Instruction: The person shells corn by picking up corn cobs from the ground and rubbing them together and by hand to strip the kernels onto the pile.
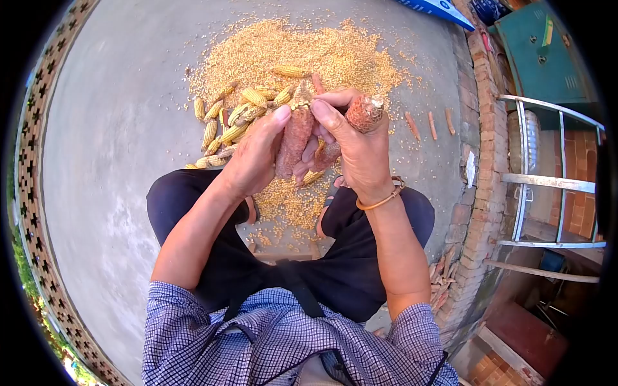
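Note:
My left hand (256, 151) is closed around a reddish corn cob (295, 145), mostly stripped, with a few yellow kernels left near its upper tip. My right hand (359, 151) grips a second, bare cob (365, 114) that sticks out past the fingers. The right thumb presses at the kernels on the left hand's cob. Fingers partly hide both cobs. Just beyond my hands lies a heap of unshelled yellow corn ears (239, 117), with one ear (290, 71) on the loose kernels.
Loose corn kernels (270, 48) spread over the concrete floor (109, 148); more lie between my feet. Several thin bare cobs (432, 125) rest to the right. A low brick edge (492, 128), a metal railing (547, 182) and a green cabinet (541, 55) stand on the right side.

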### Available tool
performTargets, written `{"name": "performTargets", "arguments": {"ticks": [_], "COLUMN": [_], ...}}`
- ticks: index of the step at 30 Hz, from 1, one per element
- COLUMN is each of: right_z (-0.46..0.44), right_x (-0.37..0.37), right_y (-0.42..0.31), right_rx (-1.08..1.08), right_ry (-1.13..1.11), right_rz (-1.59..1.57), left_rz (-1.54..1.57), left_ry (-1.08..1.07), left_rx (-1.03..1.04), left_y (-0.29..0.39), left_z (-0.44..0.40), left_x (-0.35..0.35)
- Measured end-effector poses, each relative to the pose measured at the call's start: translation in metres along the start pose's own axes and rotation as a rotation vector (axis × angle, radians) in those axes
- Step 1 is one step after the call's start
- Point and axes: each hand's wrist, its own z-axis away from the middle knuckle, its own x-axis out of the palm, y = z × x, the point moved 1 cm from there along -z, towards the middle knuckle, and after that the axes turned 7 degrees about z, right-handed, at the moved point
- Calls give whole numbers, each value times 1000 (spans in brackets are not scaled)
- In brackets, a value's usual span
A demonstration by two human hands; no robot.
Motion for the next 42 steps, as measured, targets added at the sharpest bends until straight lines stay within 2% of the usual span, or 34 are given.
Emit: {"name": "performTargets", "arguments": {"ticks": [3,5,7,12,17,23,27,29,32,35,40,42], "right_z": [2,1,-4,-3,7,7,7,6,6,7,6,8], "right_x": [2,4,8,7,10,12,9,6,5,4,4,6], "right_y": [-3,-3,0,-3,-12,-5,-5,-7,-7,-10,-12,-13], "right_rx": [40,-24,-229,-318,-44,-51,-26,-84,-172,-151,-238,-207], "right_ry": [0,5,3,-61,-52,1,-82,-125,-163,-150,-150,-116], "right_rz": [-6,54,238,353,283,145,145,181,245,243,210,178], "left_rz": [37,124,235,407,427,283,228,259,268,315,78,11], "left_ry": [18,18,22,-63,-48,-69,-164,-231,-69,-6,-27,-70], "left_rx": [30,30,28,-30,-101,-122,-106,-55,-65,-73,-16,29], "left_y": [1,3,4,6,3,1,-1,-5,2,6,2,2], "left_z": [0,1,2,6,6,4,3,4,5,8,9,9], "left_x": [-2,-2,-4,-10,-10,-12,-16,-22,-10,-3,-11,-13]}}
